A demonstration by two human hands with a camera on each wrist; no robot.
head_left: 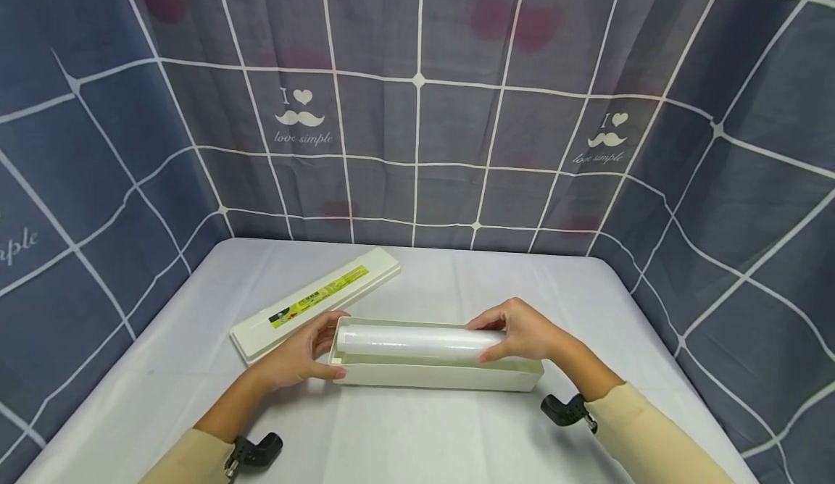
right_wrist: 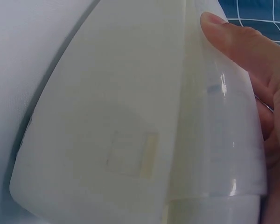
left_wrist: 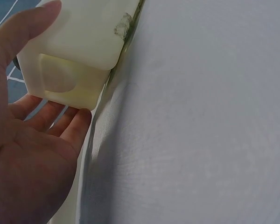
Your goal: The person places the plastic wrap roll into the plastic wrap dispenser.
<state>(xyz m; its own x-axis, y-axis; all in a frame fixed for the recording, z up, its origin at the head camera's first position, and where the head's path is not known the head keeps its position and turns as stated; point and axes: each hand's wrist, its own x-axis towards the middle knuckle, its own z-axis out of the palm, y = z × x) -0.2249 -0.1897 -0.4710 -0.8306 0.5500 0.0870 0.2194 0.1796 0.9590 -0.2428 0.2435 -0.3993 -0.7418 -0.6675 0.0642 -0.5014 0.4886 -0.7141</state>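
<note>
A long pale cream cling film box (head_left: 437, 376) lies lidless on the white table, its open side up. Inside it, a shiny roll of cling film (head_left: 411, 342) runs lengthwise, its right end raised toward the rim. My right hand (head_left: 522, 332) grips the roll near that end, thumb in front and fingers behind; the right wrist view shows the thumb (right_wrist: 224, 32) pressed along the film. At the box's left end, my left hand (head_left: 303, 350) holds the walls between thumb and fingers. In the left wrist view, the fingertips (left_wrist: 79, 123) touch the box's end.
Behind the box to the left, the long matching lid (head_left: 355, 285) with a green and yellow label lies at a slant on the white tablecloth (head_left: 404, 433). Dark checked curtains (head_left: 385, 107) enclose the table at the back and both sides.
</note>
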